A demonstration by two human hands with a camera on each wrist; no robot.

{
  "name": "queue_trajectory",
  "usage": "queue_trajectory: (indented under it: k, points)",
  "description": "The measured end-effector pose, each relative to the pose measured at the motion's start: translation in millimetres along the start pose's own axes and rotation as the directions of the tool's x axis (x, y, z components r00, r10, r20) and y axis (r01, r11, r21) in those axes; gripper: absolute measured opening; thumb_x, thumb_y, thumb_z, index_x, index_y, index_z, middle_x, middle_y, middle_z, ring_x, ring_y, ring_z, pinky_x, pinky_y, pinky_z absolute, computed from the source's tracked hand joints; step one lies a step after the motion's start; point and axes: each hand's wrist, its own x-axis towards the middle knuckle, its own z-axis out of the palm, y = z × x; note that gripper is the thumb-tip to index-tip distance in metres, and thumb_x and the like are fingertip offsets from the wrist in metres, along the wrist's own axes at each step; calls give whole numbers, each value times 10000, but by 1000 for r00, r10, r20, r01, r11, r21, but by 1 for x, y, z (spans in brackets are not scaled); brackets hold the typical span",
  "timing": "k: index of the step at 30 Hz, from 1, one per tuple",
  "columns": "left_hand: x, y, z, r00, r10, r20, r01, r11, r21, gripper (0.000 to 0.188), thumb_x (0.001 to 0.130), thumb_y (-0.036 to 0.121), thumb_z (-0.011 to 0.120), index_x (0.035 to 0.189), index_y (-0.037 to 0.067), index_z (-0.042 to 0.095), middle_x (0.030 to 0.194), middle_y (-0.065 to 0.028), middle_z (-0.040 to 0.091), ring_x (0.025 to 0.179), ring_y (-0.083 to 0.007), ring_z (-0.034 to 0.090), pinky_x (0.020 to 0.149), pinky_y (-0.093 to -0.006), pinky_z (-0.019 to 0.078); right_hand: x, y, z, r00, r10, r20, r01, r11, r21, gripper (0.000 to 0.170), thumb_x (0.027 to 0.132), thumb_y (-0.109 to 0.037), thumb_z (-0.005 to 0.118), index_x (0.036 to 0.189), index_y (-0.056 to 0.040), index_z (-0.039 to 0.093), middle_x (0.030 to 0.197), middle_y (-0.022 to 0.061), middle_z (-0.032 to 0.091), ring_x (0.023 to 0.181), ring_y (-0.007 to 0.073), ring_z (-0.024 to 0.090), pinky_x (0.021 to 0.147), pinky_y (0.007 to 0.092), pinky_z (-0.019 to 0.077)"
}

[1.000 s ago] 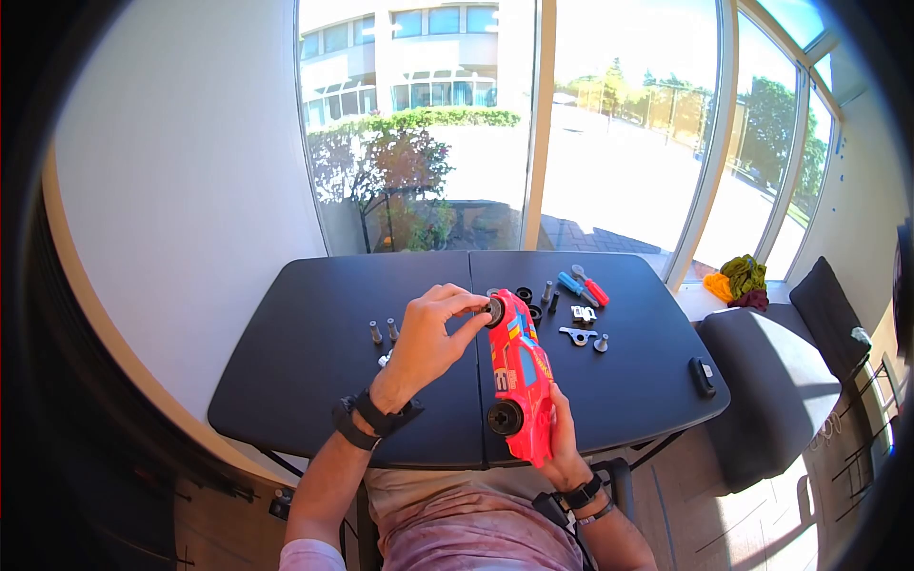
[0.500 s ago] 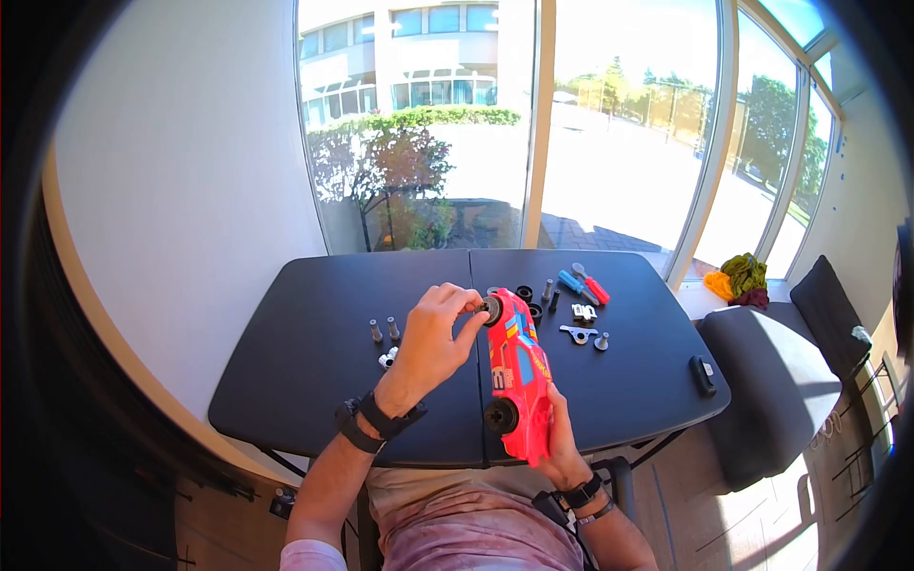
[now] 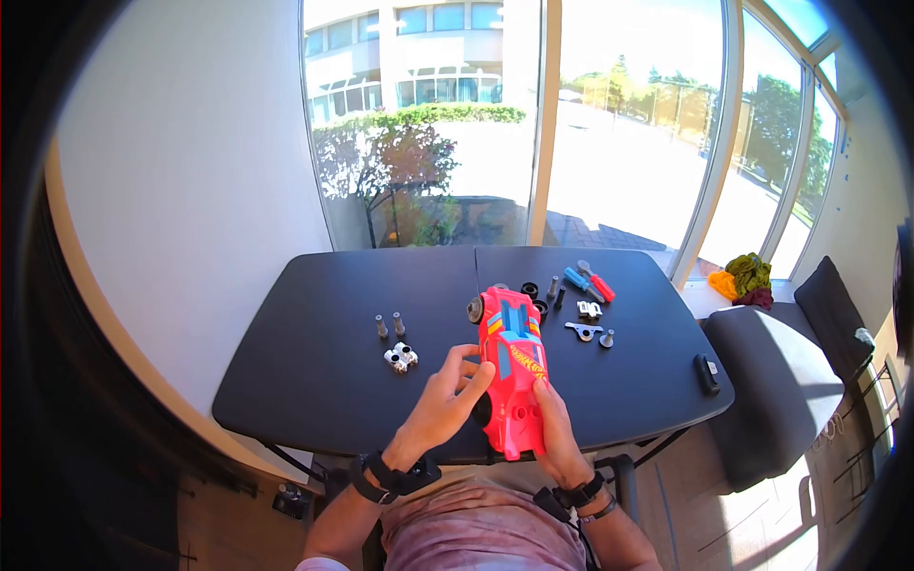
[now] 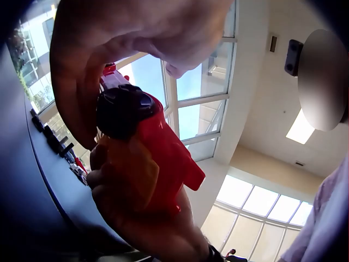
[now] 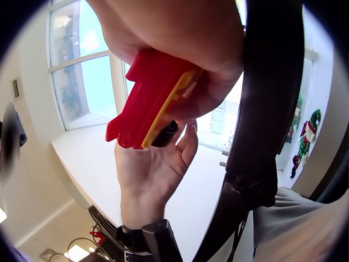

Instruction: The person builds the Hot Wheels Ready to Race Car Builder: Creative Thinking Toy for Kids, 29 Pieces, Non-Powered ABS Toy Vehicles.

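Note:
A red toy car (image 3: 509,390) is held above the near part of the table, its decorated top facing the head camera. The right hand (image 3: 564,440) grips its near end from the right, thumb on top. At the car's left side the left hand (image 3: 443,404) pinches around the near black wheel (image 4: 122,111), which is mostly hidden in the head view. The far left wheel (image 3: 475,309) stands free of the fingers. In the right wrist view, the left hand's fingers touch the car (image 5: 147,101) beside its yellow underside.
The black table (image 3: 295,381) holds two grey pegs (image 3: 382,325) and a white part (image 3: 401,358) at left. At right lie black wheels (image 3: 530,289), blue (image 3: 582,284) and red (image 3: 600,286) tools, a grey bracket (image 3: 585,331) and a black case (image 3: 705,373).
The left hand has left the far wheel and moved back toward the body, to the near wheel. The car has turned so its top faces up more. The right hand keeps its grip.

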Motion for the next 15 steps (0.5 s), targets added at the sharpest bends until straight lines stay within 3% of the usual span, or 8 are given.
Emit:
queue_trajectory:
  k: [1, 4, 6, 9, 10, 11, 15]
  points:
    - [-3, -7, 6, 1000, 19, 17, -16, 986, -167, 661, 1139, 464, 652, 1521, -41, 462, 1334, -156, 719, 1176, -200, 729, 968, -352, 576, 0, 1, 2, 1000, -26, 7, 27, 999, -42, 553, 1172, -376, 582, 1573, -7, 486, 1408, 122, 686, 1206, 171, 727, 994, 351, 630]
    - [-11, -9, 14, 999, -16, -52, 0, 956, -294, 617, 1145, 427, 651, 1538, -14, 476, 1371, -140, 699, 1235, -177, 706, 1006, -351, 584, 1, 0, 6, 992, -104, 66, 113, 982, -153, 574, 1180, -321, 574, 1636, 1, 439, 1398, 110, 678, 1167, 161, 722, 949, 323, 631]
    - [-12, -14, 9, 997, -66, -29, 43, 867, -496, 614, 1153, 433, 623, 1568, 5, 475, 1384, -123, 704, 1270, -186, 702, 1057, -356, 582, -2, -7, 10, 978, -150, 148, 178, 963, -200, 598, 1182, -299, 572, 1677, -6, 408, 1400, 110, 669, 1139, 164, 717, 897, 308, 634]
    - [-27, -8, -1, 990, -136, 44, 125, 677, -726, 608, 1145, 455, 606, 1562, 23, 509, 1407, -132, 708, 1278, -219, 718, 1077, -386, 599, -3, -34, 14, 954, -67, 293, 159, 940, -302, 557, 1181, -275, 573, 1668, -25, 466, 1319, 109, 708, 1069, 164, 728, 808, 298, 628]
    - [-34, -7, -3, 985, -157, 73, 154, 602, -784, 606, 1138, 465, 605, 1551, 27, 527, 1414, -141, 709, 1274, -233, 727, 1074, -400, 608, 0, -40, 13, 955, -42, 295, 148, 926, -348, 509, 1176, -265, 586, 1618, -20, 525, 1266, 106, 724, 1032, 159, 730, 789, 299, 626]
    - [-34, -16, -4, 977, -213, 31, 160, 622, -766, 646, 1124, 519, 580, 1545, 30, 544, 1417, -153, 714, 1236, -266, 746, 1046, -434, 622, 3, -46, 12, 955, -16, 295, 137, 909, -394, 465, 1170, -255, 599, 1569, -16, 583, 1213, 103, 739, 996, 154, 731, 771, 300, 624]
    - [-43, -30, -10, 984, -164, 69, 150, 558, -816, 671, 1124, 554, 579, 1586, 75, 491, 1420, -140, 694, 1244, -261, 737, 1015, -450, 639, 5, -70, 6, 957, -32, 289, 188, 826, -531, 318, 1141, -215, 662, 1346, 12, 747, 1011, 82, 766, 885, 132, 736, 745, 291, 619]
